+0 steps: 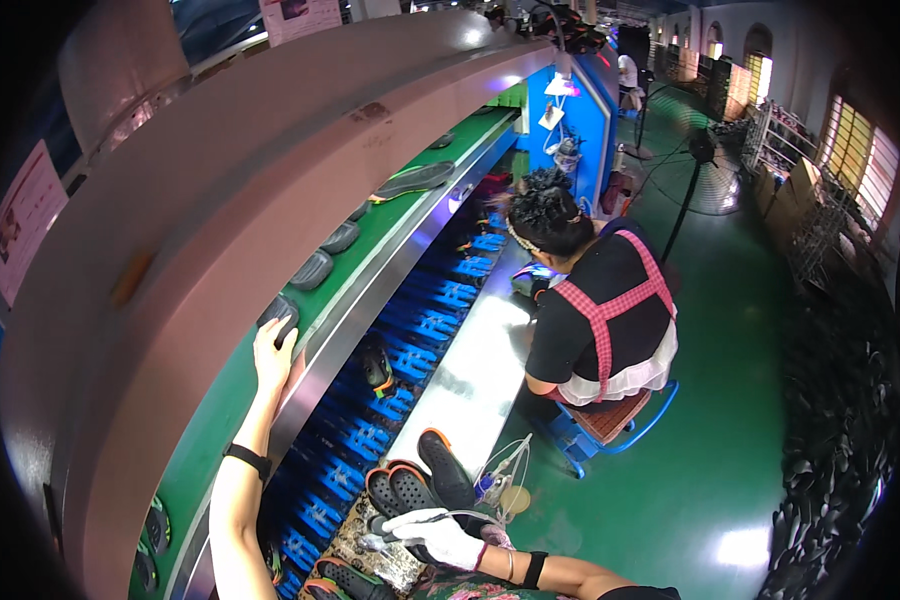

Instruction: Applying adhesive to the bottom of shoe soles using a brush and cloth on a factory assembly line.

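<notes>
My left hand (273, 357) is bare and reaches up to the green conveyor belt (192, 440). Its fingers close on the near end of a dark grey shoe sole (279, 311) lying there. Low in the middle, my right hand (438, 536) wears a white glove and is closed round a slim tool (378, 530) with a thin tube; its tip is hard to make out. Just beyond that hand lie black perforated clogs (410, 488) with orange edges, and another dark clog (445, 468) leans beside them. More clogs (342, 577) sit at the lower edge.
Further soles (315, 270) ride the belt. Below it runs a row of blue holders (365, 440), one bearing a shoe (378, 370), beside a metal worktop (465, 385). A co-worker (610, 310) sits ahead on a stool (610, 420). A standing fan (703, 147) and a dark heap (835, 450) are at right.
</notes>
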The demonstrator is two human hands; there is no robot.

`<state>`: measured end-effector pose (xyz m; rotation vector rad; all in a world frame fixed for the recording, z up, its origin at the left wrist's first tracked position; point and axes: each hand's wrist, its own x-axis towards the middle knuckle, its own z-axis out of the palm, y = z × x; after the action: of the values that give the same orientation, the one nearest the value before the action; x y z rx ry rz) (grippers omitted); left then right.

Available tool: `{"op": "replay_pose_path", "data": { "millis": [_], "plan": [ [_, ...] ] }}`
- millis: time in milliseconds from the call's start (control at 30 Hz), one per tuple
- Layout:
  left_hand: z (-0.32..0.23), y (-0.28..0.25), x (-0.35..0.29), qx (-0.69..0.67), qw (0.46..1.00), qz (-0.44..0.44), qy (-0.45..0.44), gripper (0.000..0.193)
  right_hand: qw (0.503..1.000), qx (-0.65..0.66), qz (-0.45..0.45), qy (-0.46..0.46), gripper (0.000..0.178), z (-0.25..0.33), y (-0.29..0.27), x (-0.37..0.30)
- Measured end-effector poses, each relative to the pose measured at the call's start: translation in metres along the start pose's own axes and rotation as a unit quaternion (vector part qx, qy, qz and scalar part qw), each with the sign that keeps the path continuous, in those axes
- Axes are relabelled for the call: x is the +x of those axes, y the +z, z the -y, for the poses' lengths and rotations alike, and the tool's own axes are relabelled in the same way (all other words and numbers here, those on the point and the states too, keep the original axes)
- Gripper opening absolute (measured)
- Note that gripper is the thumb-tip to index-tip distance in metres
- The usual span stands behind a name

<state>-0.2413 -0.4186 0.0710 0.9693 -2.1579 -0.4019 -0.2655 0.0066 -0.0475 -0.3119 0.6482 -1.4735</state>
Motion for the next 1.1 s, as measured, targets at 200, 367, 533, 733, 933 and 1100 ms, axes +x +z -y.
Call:
{"op": "replay_pose_path", "data": {
  "millis": [200, 367, 533, 733, 933, 1100],
  "plan": [
    [-0.019, 0.007, 0.010, 0.046, 0.998, 0.039, 0.036, 0.038, 0.999, 0.037, -0.008, 0.005, 0.026, 0.002, -0.003, 0.006],
    [-0.005, 0.007, 0.018, -0.041, 0.998, 0.009, 0.043, 0.045, 0.999, 0.027, -0.008, -0.018, 0.025, 0.018, 0.001, 0.008],
    [-0.016, 0.006, 0.012, -0.045, 0.998, 0.006, -0.032, 0.051, 0.999, 0.044, -0.008, -0.001, 0.025, 0.020, -0.005, 0.008],
    [-0.001, 0.006, 0.010, 0.012, 0.999, -0.004, -0.050, 0.058, 0.999, 0.030, 0.013, 0.001, 0.026, 0.012, -0.003, 0.013],
    [-0.012, 0.002, -0.002, 0.014, 1.000, -0.004, -0.012, 0.077, 0.999, 0.032, 0.031, -0.012, 0.025, 0.017, -0.003, 0.012],
    [-0.033, -0.005, -0.018, -0.001, 1.000, -0.004, 0.026, 0.084, 0.999, -0.014, 0.017, -0.036, 0.025, 0.027, 0.001, 0.010]
  ]
}}
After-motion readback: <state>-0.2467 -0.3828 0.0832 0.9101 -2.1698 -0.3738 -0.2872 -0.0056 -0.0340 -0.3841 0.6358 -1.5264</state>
